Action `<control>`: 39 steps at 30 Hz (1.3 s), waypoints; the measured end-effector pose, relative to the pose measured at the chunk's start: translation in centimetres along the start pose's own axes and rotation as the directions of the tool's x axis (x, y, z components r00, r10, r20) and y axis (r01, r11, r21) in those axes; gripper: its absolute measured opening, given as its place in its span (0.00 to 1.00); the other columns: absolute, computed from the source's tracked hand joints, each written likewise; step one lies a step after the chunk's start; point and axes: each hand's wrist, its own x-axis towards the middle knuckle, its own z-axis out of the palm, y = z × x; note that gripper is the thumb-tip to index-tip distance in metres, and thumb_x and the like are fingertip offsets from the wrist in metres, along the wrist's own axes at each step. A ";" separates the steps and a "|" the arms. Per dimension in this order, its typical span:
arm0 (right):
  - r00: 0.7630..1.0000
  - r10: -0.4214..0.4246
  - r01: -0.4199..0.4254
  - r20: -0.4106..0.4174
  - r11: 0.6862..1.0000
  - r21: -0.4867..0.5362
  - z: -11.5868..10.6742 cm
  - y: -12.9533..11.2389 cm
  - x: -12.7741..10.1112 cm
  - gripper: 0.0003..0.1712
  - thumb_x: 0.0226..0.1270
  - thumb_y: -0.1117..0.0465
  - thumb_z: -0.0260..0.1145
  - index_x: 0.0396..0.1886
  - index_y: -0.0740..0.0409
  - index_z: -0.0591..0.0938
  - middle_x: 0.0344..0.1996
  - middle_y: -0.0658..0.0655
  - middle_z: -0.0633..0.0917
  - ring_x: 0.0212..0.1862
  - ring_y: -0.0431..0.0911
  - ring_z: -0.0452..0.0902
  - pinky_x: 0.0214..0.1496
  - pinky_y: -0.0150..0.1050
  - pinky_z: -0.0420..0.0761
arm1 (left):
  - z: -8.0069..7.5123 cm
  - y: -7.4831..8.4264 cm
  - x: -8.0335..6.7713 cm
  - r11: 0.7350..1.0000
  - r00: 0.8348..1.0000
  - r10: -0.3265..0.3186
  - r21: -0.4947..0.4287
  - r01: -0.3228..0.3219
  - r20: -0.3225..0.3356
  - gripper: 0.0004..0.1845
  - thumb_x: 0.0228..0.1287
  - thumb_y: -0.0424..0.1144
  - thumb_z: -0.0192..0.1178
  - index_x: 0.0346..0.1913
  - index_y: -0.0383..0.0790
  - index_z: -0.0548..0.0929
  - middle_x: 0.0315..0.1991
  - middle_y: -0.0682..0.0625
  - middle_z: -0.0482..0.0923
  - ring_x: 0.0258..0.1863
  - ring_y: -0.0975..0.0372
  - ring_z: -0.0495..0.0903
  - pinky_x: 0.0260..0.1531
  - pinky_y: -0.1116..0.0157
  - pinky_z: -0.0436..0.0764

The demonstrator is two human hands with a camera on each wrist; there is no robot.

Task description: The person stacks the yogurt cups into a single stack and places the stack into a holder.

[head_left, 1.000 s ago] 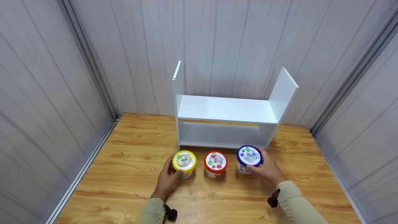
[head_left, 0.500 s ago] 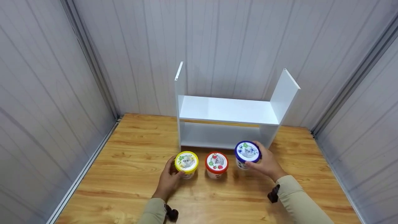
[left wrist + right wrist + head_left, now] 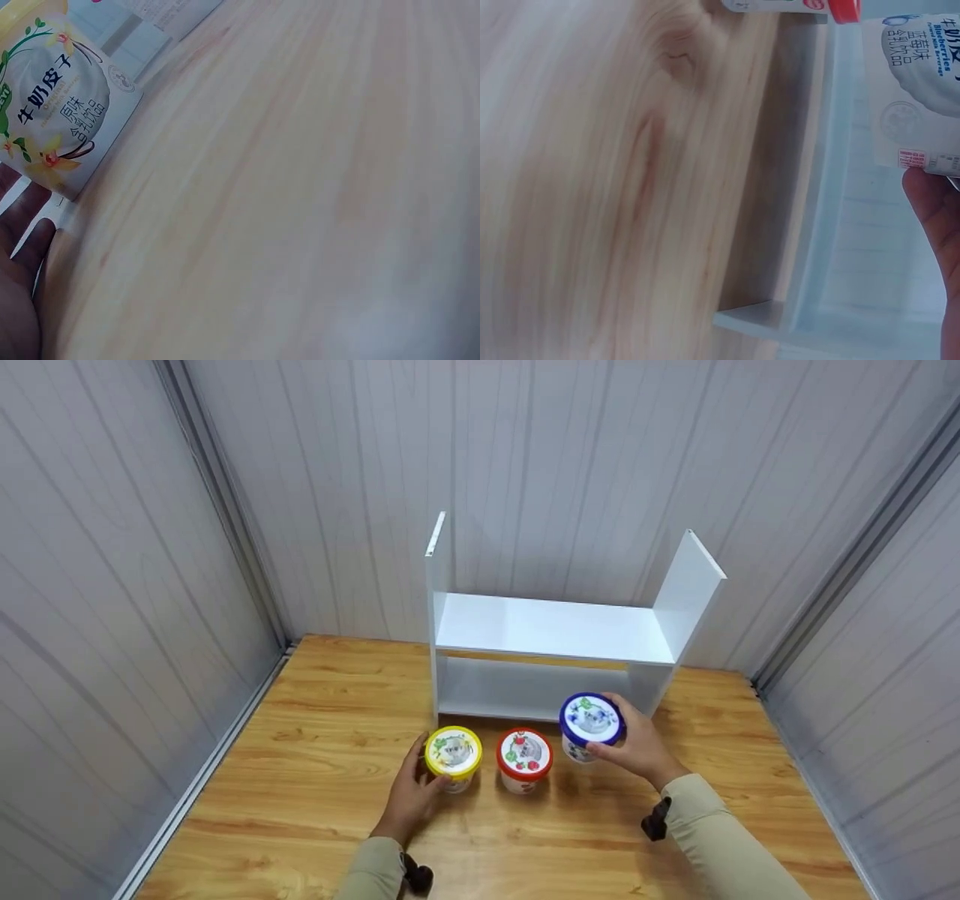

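Three lidded tubs sit in a row on the wooden table, in front of a white two-tier shelf. My left hand grips the yellow-lidded tub, which stands on the table; its printed side fills the left wrist view's corner. The red-lidded tub stands free in the middle. My right hand grips the blue-lidded tub and holds it raised off the table, near the shelf's lower opening. In the right wrist view the blue tub's side hangs above the shelf's bottom board.
Grey panel walls close in the table on the left, back and right. The shelf stands against the back wall with both tiers bare. Bare wood lies to the left of the tubs and along the near edge.
My right hand has lifted the blue-lidded tub off the table and carried it up and back toward the shelf. The left hand stays on the yellow-lidded tub.
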 end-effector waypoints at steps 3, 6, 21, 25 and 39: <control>1.000 0.004 -0.004 0.000 1.000 -0.007 0.2 -0.3 0.3 0.61 0.48 0.40 0.82 0.77 0.57 0.62 0.69 0.63 0.72 0.70 0.61 0.68 0.70 0.63 0.67 | 0.0 0.1 0.0 1.000 1.000 0.023 0.008 -0.023 0.019 0.53 0.60 0.44 0.72 0.82 0.55 0.51 0.76 0.40 0.60 0.72 0.46 0.64 0.74 0.48 0.59; 1.000 0.003 -0.003 0.001 1.000 -0.011 0.3 -0.5 0.5 0.62 0.47 0.39 0.82 0.77 0.56 0.62 0.70 0.62 0.72 0.70 0.61 0.67 0.70 0.63 0.67 | 0.2 0.2 0.0 0.999 0.999 0.032 0.015 -0.033 0.037 0.54 0.60 0.46 0.72 0.82 0.54 0.49 0.79 0.42 0.55 0.76 0.48 0.57 0.75 0.50 0.57; 0.999 -0.049 0.049 0.023 0.999 0.011 0.1 -2.6 1.8 0.61 0.48 0.41 0.83 0.77 0.55 0.62 0.69 0.63 0.72 0.70 0.61 0.67 0.68 0.63 0.69 | 0.3 0.0 0.3 0.998 0.999 0.040 0.056 -0.040 0.005 0.49 0.59 0.43 0.73 0.79 0.38 0.57 0.75 0.34 0.59 0.75 0.44 0.59 0.73 0.49 0.60; 0.997 -0.066 0.066 0.027 0.998 0.005 0.2 -3.1 2.3 0.62 0.48 0.40 0.82 0.77 0.56 0.62 0.69 0.63 0.72 0.70 0.61 0.67 0.69 0.64 0.68 | 0.3 0.2 0.3 0.997 1.000 0.030 0.065 -0.030 -0.001 0.50 0.58 0.43 0.74 0.79 0.40 0.58 0.75 0.35 0.60 0.75 0.45 0.59 0.73 0.50 0.61; 0.991 -0.121 0.122 0.051 0.992 -0.022 1.7 -5.0 3.5 0.62 0.48 0.37 0.81 0.77 0.57 0.63 0.69 0.61 0.73 0.69 0.59 0.69 0.69 0.61 0.69 | 0.2 0.0 0.1 0.998 1.000 0.017 0.061 -0.018 0.016 0.47 0.61 0.40 0.73 0.80 0.47 0.60 0.72 0.43 0.67 0.62 0.52 0.74 0.70 0.53 0.65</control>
